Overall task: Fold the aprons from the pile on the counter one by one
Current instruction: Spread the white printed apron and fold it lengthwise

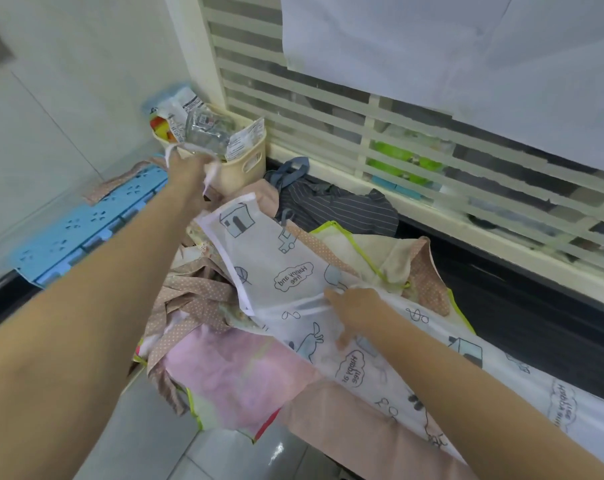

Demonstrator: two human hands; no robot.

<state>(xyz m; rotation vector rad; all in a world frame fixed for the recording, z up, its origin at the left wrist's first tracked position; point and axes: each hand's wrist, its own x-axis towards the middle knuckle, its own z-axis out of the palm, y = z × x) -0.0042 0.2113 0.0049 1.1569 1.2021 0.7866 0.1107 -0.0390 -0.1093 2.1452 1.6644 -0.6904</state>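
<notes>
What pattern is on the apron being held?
White apron with blue-grey cartoon houses, cars and speech bubbles, seen from the head view.

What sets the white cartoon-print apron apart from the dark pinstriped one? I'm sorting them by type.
The white cartoon-print apron is pale, printed with houses and speech bubbles; the dark pinstriped apron is grey with thin stripes. The white one is gripped by the left hand and right hand; the pinstriped lies crumpled, untouched. Both are on the pile.
</notes>
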